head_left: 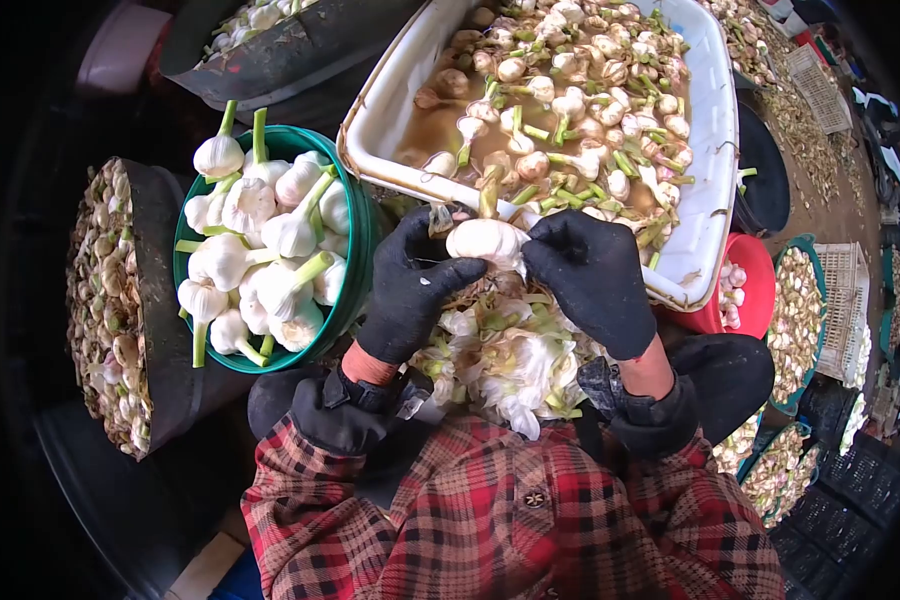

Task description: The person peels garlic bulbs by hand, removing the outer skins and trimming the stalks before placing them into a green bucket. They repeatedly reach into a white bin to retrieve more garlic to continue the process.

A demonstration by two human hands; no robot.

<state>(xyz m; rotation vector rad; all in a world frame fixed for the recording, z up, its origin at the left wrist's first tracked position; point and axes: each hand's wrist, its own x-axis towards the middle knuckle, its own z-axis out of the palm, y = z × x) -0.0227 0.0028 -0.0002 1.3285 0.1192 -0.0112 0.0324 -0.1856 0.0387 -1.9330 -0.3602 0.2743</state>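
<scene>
Between my two gloved hands is a white garlic bulb (488, 243) with a short green-brown stem pointing away from me. My left hand (417, 285), in a black glove, grips it from the left with thumb and fingers. From the right, the fingers of my right hand (592, 280) are pinched together at the bulb's side, on its outer skin. Below the hands lies a heap of peeled garlic skins (515, 360) in my lap. Just beyond the bulb is the near rim of a white tub (540, 215), where garlic bulbs (580, 105) float in brownish water.
A green bucket (365, 265) of cleaned garlic stands to the left. Farther left, a dark container (165, 300) holds unpeeled bulbs. On the right are a red basin (755, 290), a green-rimmed basket (798, 330) and a beige crate (842, 300).
</scene>
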